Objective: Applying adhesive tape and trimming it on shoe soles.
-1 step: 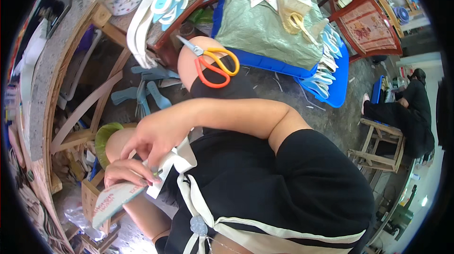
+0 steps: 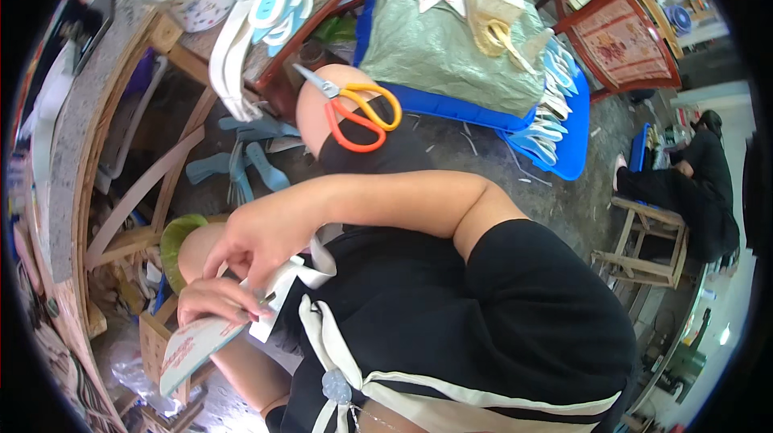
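The left hand (image 2: 211, 302) lies low in the lap, fingers curled shut around a flat, pale shoe insole (image 2: 192, 351) that juts out toward the floor. Just above the insole, the right hand (image 2: 256, 238) bends down over it, fingers pinched together on the insole's upper edge and a white strip (image 2: 288, 276) of cloth (whether it grips one or both, I cannot tell). Farther from the insole, orange-handled scissors (image 2: 357, 113) rest on the person's knee (image 2: 322, 107). Beyond that, a blue tray (image 2: 564, 143) carries a grey-green sack (image 2: 447, 42) and pale blue insoles (image 2: 541, 128). Well off sits another person (image 2: 699, 183) on a wooden stool (image 2: 644, 244).
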